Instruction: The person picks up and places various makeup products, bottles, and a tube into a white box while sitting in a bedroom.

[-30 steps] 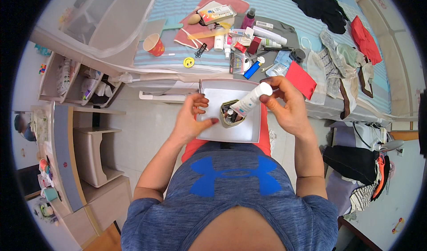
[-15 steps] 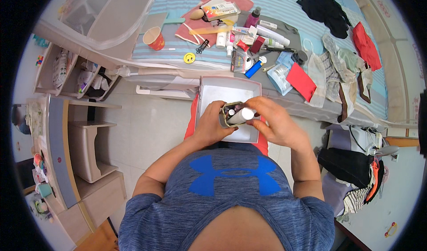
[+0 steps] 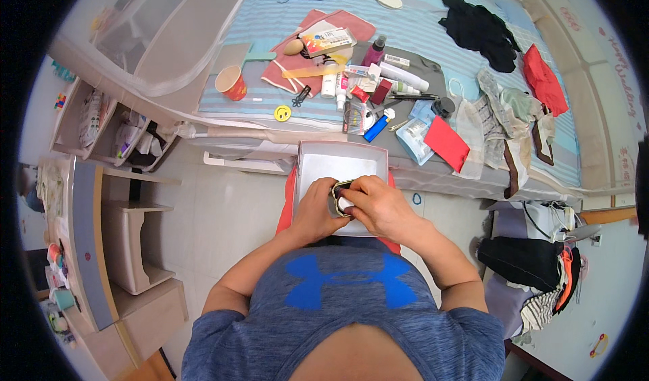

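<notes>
Over a white open box point(image 3: 324, 163) on my lap, my left hand point(image 3: 316, 212) is wrapped round a small tin point(image 3: 336, 190) with a gold-coloured rim. Its mouth faces up, and dark contents show only in part. My right hand point(image 3: 387, 209) reaches over the tin's mouth, its fingers closed on a white-capped bottle point(image 3: 345, 204). Only the white top of the bottle shows; the rest is hidden in the tin and behind my fingers. Both hands are close together, thumbs near the tin's near side.
Ahead, the bed holds a paper cup point(image 3: 231, 82), a yellow smiley badge point(image 3: 282, 113), a blue lighter-like item point(image 3: 376, 130), a red envelope point(image 3: 447, 144) and several tubes and bottles. Left stands a desk point(image 3: 88, 239); right, a pile of clothes point(image 3: 520, 252). A blue ring point(image 3: 416, 198) lies on the floor.
My right hand has moved left over the tin. The white-capped bottle, which stuck out tilted to the right, now sits lower and mostly covered. The view has shifted, showing more of the bed.
</notes>
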Demonstrator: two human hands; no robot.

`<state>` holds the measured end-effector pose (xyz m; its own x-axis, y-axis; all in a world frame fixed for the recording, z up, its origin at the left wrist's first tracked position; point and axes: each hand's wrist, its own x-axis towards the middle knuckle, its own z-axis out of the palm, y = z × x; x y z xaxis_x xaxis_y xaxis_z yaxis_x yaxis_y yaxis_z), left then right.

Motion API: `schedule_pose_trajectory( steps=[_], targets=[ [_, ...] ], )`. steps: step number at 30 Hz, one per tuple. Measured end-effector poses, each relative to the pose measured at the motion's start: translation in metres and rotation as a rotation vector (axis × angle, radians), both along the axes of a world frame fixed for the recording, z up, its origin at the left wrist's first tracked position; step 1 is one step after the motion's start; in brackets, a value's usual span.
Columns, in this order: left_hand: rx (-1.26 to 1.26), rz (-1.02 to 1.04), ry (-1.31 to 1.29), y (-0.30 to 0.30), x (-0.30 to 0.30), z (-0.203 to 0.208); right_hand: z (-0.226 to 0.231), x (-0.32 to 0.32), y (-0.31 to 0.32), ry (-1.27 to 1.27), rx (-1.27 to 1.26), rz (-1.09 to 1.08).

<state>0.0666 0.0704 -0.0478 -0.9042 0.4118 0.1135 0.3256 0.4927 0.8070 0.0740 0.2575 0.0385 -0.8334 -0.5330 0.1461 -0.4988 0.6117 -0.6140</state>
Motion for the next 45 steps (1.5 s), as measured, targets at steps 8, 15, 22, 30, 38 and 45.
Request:
schedule_pose_trajectory(
  steps=[8,15,22,30,38,45],
  targets=[
    [0.013,0.008,-0.022,-0.004,-0.003,0.002,-0.006,-0.015,0.003,-0.044,-0.062,0.029],
    [-0.003,0.057,0.129,-0.009,-0.016,-0.003,-0.051,-0.116,0.023,-0.175,-0.141,-0.407],
    [0.023,0.075,-0.036,-0.011,-0.024,-0.009,-0.09,-0.201,-0.018,-0.107,0.24,-0.588],
    [0.035,0.047,0.041,-0.012,-0.024,-0.011,-0.089,-0.219,-0.026,-0.229,0.455,-0.637],
    [0.012,0.044,0.075,-0.011,-0.026,-0.015,-0.065,-0.216,0.005,-0.02,0.402,-0.672],
    [0.063,0.039,0.056,-0.013,-0.02,-0.012,-0.022,-0.156,0.029,0.105,0.216,-0.612]
  ],
)
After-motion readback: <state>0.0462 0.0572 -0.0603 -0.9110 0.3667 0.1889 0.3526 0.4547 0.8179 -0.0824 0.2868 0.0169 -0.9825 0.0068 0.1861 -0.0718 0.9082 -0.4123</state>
